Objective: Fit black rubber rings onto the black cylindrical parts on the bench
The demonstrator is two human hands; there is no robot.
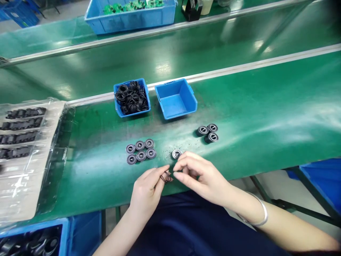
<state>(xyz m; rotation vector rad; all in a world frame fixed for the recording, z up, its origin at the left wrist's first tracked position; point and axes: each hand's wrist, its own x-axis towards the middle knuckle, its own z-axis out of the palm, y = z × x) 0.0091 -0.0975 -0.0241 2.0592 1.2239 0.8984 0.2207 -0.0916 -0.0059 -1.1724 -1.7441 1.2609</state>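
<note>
Fingers (163, 172) of the left hand (147, 192) are clenched on a small tangle of thin black rubber O-rings (166, 177), pinching them between thumb and forefinger. Just to their 3 o'clock, the curled fingers (183, 164) of the right hand (204, 179) come close to that tangle, thumb and forefinger almost meeting; whether they grip anything cannot be told. Both wrists angle inward from the bottom of the view, with the forearms converging over a dark navy garment (186, 227) and a silver bangle (256, 213) around the right forearm.

At 12 o'clock from the right fingertips, just beyond them, a single black ringed disc (176, 154) lies flat on the green worktop (253, 117), with black crumbs (186, 145) scattered beside it. Six similar discs (141, 151) sit in a tight cluster at 10 o'clock, and three more (207, 132) at 2 o'clock.

Farther out at 12 o'clock, a blue bin heaped with black O-rings (131, 96) stands beside a second blue bin (176, 99). Rows of black parts in clear plastic (23, 131) lie at 9 o'clock. A blue crate of green circuit boards (130, 16) sits on a farther shelf.
</note>
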